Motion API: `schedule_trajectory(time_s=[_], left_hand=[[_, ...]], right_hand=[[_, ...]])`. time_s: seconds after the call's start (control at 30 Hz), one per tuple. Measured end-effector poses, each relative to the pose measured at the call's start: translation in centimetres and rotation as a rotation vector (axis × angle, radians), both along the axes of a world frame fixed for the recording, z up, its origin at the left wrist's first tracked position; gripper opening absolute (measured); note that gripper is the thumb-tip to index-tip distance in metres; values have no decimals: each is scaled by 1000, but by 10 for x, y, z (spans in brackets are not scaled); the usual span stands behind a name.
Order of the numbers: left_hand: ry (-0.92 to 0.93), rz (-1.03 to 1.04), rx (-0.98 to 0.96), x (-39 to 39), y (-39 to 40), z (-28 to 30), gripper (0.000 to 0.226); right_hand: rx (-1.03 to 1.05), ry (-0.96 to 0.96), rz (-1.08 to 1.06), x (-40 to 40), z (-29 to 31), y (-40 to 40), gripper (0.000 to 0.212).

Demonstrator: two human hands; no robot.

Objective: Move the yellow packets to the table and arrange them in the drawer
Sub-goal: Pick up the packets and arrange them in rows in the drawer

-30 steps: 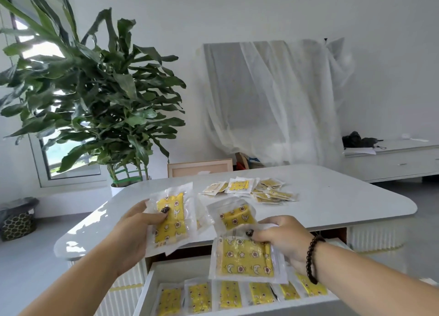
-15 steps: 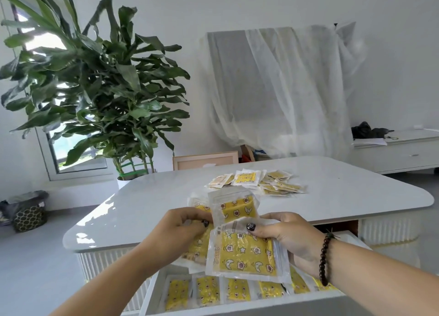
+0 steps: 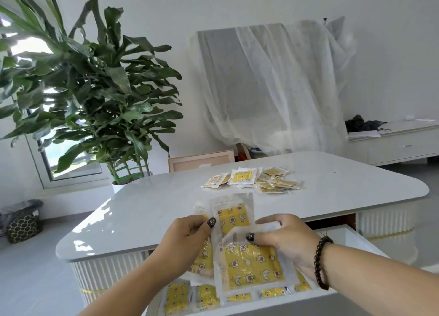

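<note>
Pinching a fanned handful of yellow packets (image 3: 251, 263) over the open drawer (image 3: 351, 237), left hand (image 3: 187, 239) and right hand (image 3: 287, 242) each grip them, probably squaring them; more lie mid-desk (image 3: 254, 180).

Both forearms are bare, with no sleeves in view. The right hand (image 3: 288, 242) wears a bracelet (image 3: 321, 262) of dark round beads at the wrist. Thumbnails on the right and the left hand (image 3: 187, 238) carry dark, glittery polish.

Yellow packets (image 3: 251, 263) in both hands, above drawer (image 3: 344, 238)
</note>
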State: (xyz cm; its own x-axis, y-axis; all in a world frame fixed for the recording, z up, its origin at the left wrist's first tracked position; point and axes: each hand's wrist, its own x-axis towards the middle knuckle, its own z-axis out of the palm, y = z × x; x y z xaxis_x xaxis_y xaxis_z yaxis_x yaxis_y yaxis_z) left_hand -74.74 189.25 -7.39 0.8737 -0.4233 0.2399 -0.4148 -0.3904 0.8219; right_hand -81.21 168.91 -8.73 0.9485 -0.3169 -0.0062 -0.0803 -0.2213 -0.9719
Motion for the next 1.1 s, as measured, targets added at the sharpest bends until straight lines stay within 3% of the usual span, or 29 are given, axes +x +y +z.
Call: schedule_trajectory(time_s=[0.1,0.27,0.47,0.57,0.77,0.9,1.1], left_hand=[[-84,48,47,4,2,-3,39],[-134,36,135,10,8,-10,38],[-180,-75,203,6,6,-8,38],[-230,-122,251,-1,2,-7,31],[-374,-231,373,-14,-7,-5,28],[-347,-227,387,-13,-6,-6,25],[-208,-171,330,-16,-6,-3,12]], right_hand=[[-249,-25,-34,-5,9,-1,55],[-373,-177,153,-8,16,-4,31],[-573,-202,288,-7,13,3,35],[-587,-234,240,-10,14,8,23],[-506,-213,148,-5,8,10,42],[-540,-197,130,-3,5,9,31],[-464,-199,22,1,1,6,33]])
